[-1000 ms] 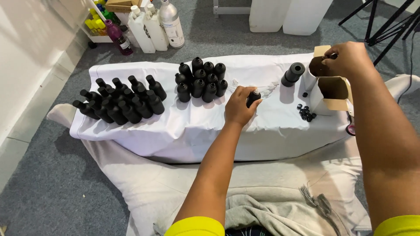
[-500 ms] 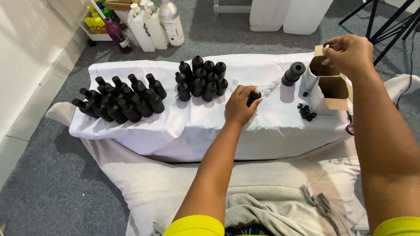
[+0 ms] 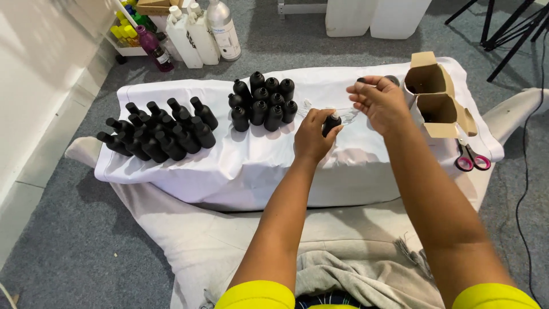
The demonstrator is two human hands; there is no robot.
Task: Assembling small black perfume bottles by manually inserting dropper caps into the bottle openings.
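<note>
Right hand (image 3: pixel 380 103) moved from box (image 3: pixel 437 106) toward bottle (image 3: pixel 331 123), fingers pinched; left hand (image 3: pixel 313 134) grip still clamps bottle.

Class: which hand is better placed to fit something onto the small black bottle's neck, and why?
Probably the right hand: it hovers just above the black bottle, fingers free, while the left hand is occupied gripping it.

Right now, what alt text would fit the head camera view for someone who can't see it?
A person's left hand grips a small black bottle on a white-covered table while the right hand hovers just above it. Upright black bottles and a lying pile sit left; an open cardboard box and pink-handled scissors sit right.
</note>
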